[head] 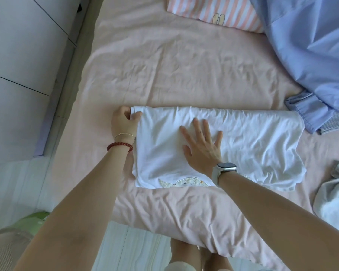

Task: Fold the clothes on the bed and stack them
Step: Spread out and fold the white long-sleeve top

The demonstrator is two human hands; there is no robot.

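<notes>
A white T-shirt (252, 145), folded into a long strip, lies across the pink bed sheet (164, 65); a beige print shows at its near edge. My left hand (123, 122) pinches the strip's far left corner. My right hand (202, 145) lies flat on the left half of the strip, fingers straight and spread, pressing the cloth down. A blue shirt (309, 55) is heaped at the back right, one cuff reaching the white strip's right end. A grey-white garment (335, 200) lies crumpled at the right edge.
A pink-and-white striped pillow (213, 12) sits at the head of the bed. Grey cabinets (18, 75) stand left of the bed. The bed's near edge hangs over pale flooring, where a green object (33, 220) sits at the lower left.
</notes>
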